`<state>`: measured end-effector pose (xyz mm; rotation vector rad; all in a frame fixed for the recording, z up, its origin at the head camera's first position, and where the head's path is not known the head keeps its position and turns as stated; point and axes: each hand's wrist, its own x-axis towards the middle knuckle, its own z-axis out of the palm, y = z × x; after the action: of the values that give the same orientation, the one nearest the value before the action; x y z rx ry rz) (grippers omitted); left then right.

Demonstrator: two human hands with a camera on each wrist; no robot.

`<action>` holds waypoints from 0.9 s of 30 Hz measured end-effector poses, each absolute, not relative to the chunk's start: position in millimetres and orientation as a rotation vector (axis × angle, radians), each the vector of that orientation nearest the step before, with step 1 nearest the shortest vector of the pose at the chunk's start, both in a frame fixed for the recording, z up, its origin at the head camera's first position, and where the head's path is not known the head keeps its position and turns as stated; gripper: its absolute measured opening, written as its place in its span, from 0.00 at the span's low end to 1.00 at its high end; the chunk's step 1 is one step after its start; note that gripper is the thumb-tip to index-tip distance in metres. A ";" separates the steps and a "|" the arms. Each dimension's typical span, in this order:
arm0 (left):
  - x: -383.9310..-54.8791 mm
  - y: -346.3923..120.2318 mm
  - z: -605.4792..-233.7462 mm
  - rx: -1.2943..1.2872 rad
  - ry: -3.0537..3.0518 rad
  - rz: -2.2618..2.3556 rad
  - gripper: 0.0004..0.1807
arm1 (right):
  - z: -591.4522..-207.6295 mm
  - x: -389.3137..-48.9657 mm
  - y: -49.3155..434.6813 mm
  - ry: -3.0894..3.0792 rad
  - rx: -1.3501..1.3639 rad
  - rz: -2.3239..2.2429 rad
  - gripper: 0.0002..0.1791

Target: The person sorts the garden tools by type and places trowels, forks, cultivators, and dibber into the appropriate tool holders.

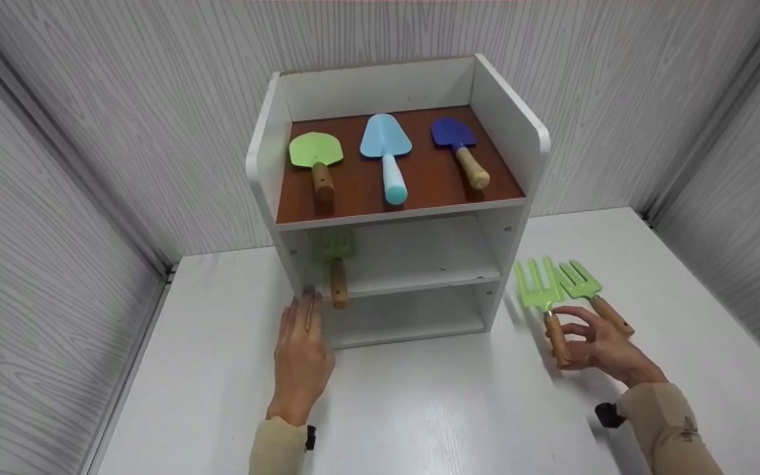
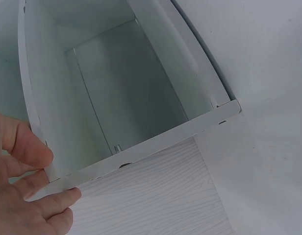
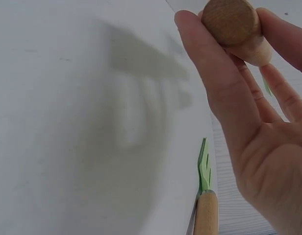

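Note:
My right hand (image 1: pixel 607 346) holds a light-green hand fork (image 1: pixel 555 330) by its wooden handle, with the tines pointing away from me. The round handle end (image 3: pixel 229 22) sits between thumb and fingers in the right wrist view. Next to it, a second green hand fork (image 1: pixel 607 313) lies on the table. At the small white shelf unit (image 1: pixel 398 214), my left hand (image 1: pixel 302 363) grips the left front edge; the left wrist view shows thumb and fingers (image 2: pixel 55 203) on either side of the panel corner. A green hand rake (image 1: pixel 338 280) lies on the middle shelf, its handle overhanging.
On the brown top board lie a green trowel (image 1: pixel 321 178), a light-blue trowel (image 1: pixel 390 171) and a dark-blue trowel (image 1: pixel 462 155). The shelf unit stands on a white table (image 1: pixel 433 409), with wood-patterned walls (image 1: pixel 142 119) behind and at the sides.

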<state>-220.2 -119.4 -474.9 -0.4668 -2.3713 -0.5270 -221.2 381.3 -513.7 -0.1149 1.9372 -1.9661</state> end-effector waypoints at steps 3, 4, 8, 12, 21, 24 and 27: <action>-220.3 -119.4 -474.7 -0.471 -2.368 -0.523 0.33 | -511.5 -219.4 379.7 1.947 -0.125 -1.956 0.40; -220.4 -119.4 -474.7 -0.471 -2.368 -0.522 0.33 | -510.8 -218.8 379.1 1.951 -0.126 -1.954 0.41; -220.8 -119.3 -475.4 -0.472 -2.368 -0.523 0.33 | -509.8 -216.9 377.7 1.959 -0.150 -1.951 0.42; -220.7 -118.9 -475.6 -0.473 -2.360 -0.534 0.35 | -510.0 -215.3 376.5 1.934 -0.199 -1.980 0.42; -220.5 -118.6 -475.4 -0.474 -2.349 -0.534 0.34 | -507.9 -212.1 373.9 1.904 -0.299 -2.033 0.38; -220.4 -118.7 -475.4 -0.475 -2.348 -0.525 0.34 | -505.6 -211.4 372.6 1.916 -0.321 -2.027 0.39; -220.6 -118.5 -474.8 -0.476 -2.349 -0.524 0.34 | -503.5 -212.0 370.9 1.943 -0.341 -2.018 0.39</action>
<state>-220.6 -118.5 -474.8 -0.4758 -2.3486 -0.5242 -212.0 370.9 -503.5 -0.3410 1.9433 -2.0180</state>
